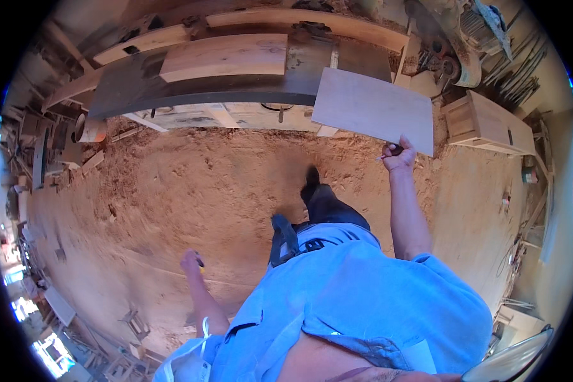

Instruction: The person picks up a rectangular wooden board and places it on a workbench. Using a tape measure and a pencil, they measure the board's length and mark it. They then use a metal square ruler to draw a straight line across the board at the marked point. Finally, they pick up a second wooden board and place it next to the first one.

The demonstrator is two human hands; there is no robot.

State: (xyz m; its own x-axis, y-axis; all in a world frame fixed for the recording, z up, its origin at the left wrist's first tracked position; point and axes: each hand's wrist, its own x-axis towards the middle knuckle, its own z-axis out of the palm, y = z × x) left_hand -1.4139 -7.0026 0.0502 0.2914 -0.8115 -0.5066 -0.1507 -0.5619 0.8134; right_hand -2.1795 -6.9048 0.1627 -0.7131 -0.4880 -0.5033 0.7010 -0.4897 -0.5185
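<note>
Your right arm was stretched out ahead, nearly straight, toward the right end of the dark-topped workbench. Right hand: fingers curled round a small dark object, right at the near edge of the pale panel; couldn't tell if it gripped the panel too. Panel sat over the bench's right end, sticking out past its front edge.

Your left arm hung low, well apart from the bench on its near side. Left hand was closed around a small dark-and-yellow object, too small to identify.

Surface: a wooden board lay on the bench, left of the panel. Room: brown, sawdust-like litter covered the floor in front of the bench. A light wood cabinet stood off the bench's right end, an orange bucket by its left end.
</note>
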